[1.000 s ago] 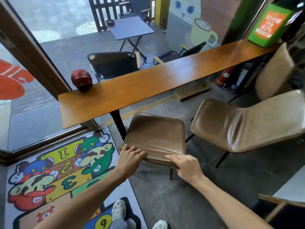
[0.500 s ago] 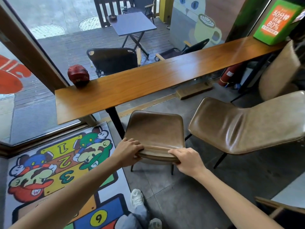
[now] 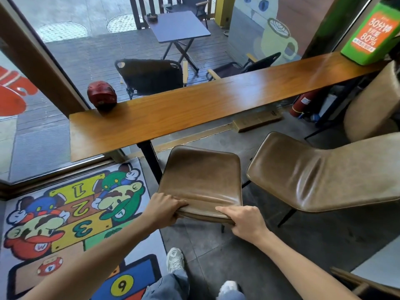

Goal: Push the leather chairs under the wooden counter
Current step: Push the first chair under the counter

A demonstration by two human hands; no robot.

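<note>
A brown leather chair (image 3: 201, 178) stands in front of me with its back toward me and its front edge close to the black leg of the long wooden counter (image 3: 194, 109). My left hand (image 3: 165, 210) grips the top left of the chair's backrest. My right hand (image 3: 246, 221) grips its top right. A second brown leather chair (image 3: 320, 176) stands to the right, turned sideways and well out from the counter. Further right, a tan chair back (image 3: 372, 100) rises beside the counter's far end.
A red helmet (image 3: 101, 97) rests on the counter's left end and a green box (image 3: 370, 33) on its right end. A colourful cartoon mat (image 3: 65, 219) covers the floor at left. A fire extinguisher (image 3: 302, 102) lies under the counter. My feet are at the bottom edge.
The chair has slid forward toward the counter with both hands on its backrest, and I have stepped forward after it.
</note>
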